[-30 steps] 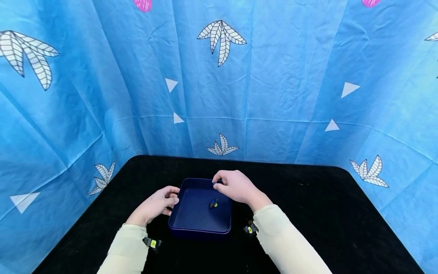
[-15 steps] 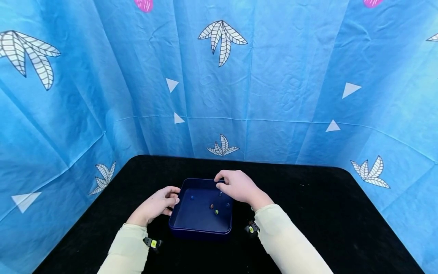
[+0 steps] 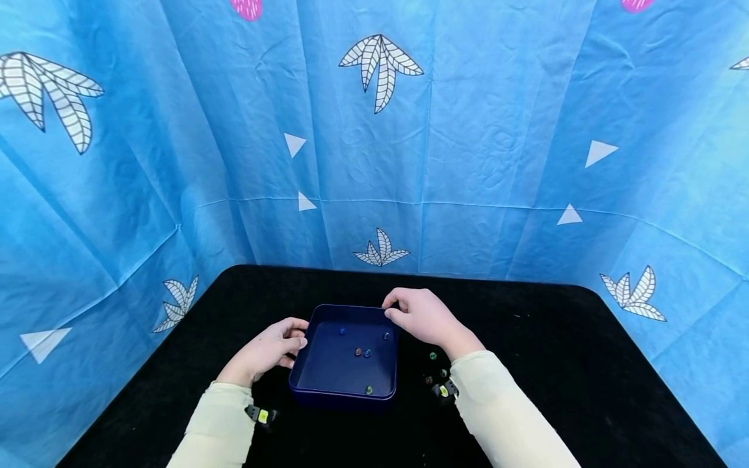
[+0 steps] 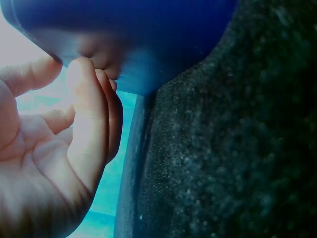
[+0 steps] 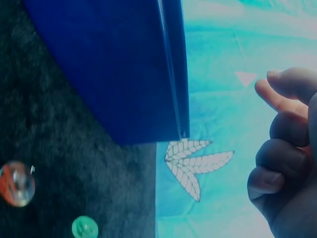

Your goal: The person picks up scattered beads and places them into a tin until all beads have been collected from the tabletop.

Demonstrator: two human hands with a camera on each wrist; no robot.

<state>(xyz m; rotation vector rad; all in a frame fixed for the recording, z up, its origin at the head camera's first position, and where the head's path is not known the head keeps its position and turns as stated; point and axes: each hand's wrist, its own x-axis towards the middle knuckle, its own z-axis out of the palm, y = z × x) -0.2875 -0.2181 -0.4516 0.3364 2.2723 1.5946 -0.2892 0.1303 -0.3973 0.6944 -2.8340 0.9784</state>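
The left hand (image 3: 266,349) holds the wall of the blue box (image 3: 342,394) while the right hand (image 3: 426,318), seemingly empty, has shifted rightward, leaving rolled-apart marbles (image 3: 358,351) inside, apparently released, and loose marbles (image 3: 433,355) beside it on the desk (image 3: 538,370).

Way into blue box (image 3: 333,372) free from above; walls (image 3: 342,397) bar sides; marbles (image 3: 433,355) sit right.

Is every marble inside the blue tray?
No: a green marble lies on the black tabletop, outside the blue tray.
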